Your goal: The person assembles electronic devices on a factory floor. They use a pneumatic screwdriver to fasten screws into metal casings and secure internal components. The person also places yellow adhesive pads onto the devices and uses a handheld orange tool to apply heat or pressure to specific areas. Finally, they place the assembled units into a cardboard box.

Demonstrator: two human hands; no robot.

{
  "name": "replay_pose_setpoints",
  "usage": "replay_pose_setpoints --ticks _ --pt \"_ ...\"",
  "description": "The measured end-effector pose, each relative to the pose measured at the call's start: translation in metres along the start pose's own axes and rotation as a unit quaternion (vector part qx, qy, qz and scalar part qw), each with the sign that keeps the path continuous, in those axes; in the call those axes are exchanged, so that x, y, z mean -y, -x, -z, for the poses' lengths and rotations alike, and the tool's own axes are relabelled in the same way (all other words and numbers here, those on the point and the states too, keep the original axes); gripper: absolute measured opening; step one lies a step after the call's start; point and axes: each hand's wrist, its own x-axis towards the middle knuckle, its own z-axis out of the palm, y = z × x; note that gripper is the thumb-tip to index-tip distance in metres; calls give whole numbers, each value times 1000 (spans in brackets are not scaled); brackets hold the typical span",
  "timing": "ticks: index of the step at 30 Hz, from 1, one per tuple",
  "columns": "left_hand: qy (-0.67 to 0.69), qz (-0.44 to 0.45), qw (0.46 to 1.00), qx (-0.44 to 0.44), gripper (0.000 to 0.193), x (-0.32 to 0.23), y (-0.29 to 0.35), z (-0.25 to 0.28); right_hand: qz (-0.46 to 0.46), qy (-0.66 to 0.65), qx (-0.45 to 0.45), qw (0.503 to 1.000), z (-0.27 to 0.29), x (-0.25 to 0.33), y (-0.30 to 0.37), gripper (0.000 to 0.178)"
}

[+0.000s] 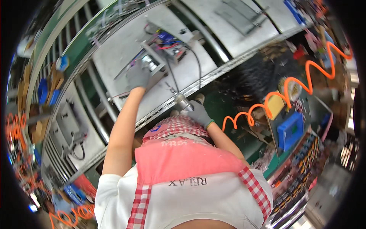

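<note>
My left hand [138,77], in a grey glove, is at the near left side of a metal assembly [155,65]. Its fingers are bent against the part, somewhat blurred. The assembly has a shiny round silver piece, a flat frame and a bundle of blue, red and black wires [167,40] on its far side. Near the table's front edge my right hand [199,115], also gloved in grey, is closed around a silver power screwdriver [183,102]. The screwdriver's thin bit points up and left toward the assembly, apart from it.
Everything lies on a pale metal work plate [114,49] over conveyor rollers [213,42]. Another plate carries a flat grey panel [240,17]; a grey housing [70,124] sits at left. An orange coiled hose [282,99] hangs at right, above a side table with a blue bin [290,131].
</note>
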Motion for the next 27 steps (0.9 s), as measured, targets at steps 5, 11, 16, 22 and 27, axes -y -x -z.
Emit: replay_pose_setpoints --ticks 5,11,16,22,27 --pt "-24 16 1000 -2 38 -5 -6 -11 10 -13 25 1000 1 6 -12 50" --pt "-3 72 996 44 37 -14 -9 -7 -27 -32 3 999 2 17 -32 53" --pt "-10 67 997 38 37 -14 -10 -10 -9 1 -8 1000 3 5 -45 62" --pt "-30 -5 998 -60 33 -1 -10 -23 2 27 -6 1000 5 3 -49 66" --pt "-16 32 999 -5 33 -7 -7 -12 11 57 12 998 16 7 -51 69"
